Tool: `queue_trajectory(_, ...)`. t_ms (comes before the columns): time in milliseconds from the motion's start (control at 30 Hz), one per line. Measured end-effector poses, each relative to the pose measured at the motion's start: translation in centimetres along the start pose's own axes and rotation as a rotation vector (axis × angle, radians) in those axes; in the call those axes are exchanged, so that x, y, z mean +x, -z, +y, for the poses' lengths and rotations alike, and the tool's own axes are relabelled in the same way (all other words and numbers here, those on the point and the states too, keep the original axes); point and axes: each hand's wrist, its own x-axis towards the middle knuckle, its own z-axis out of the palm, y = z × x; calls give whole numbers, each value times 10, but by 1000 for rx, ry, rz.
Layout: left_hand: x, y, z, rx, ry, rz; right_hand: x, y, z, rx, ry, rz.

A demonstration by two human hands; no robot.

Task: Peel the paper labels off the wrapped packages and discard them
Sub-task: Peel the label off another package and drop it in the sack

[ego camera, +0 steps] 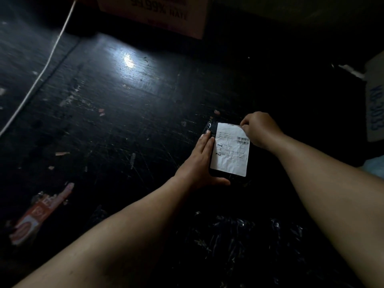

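Crinkled matt white paper label on a glossy black plastic-wrapped package. Dark, scuffed, slightly shiny surface with scratches everywhere. Crumpled glossy black plastic wrap near. Matt cardboard box far.

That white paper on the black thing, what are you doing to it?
A person is peeling the white paper label off a black wrapped package on the dark floor. The left hand steadies the package from the side, while the right hand pinches the label's top corner. Most of the label looks stuck on.
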Motion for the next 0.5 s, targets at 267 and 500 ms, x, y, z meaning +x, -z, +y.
queue_trajectory(267, -1, 2, 2, -29, 3, -10, 1, -2, 9, 201, -44, 35)
queue_trajectory(500, -2, 2, 2, -25, -12, -11, -1, -8, -7, 88, -44, -34)
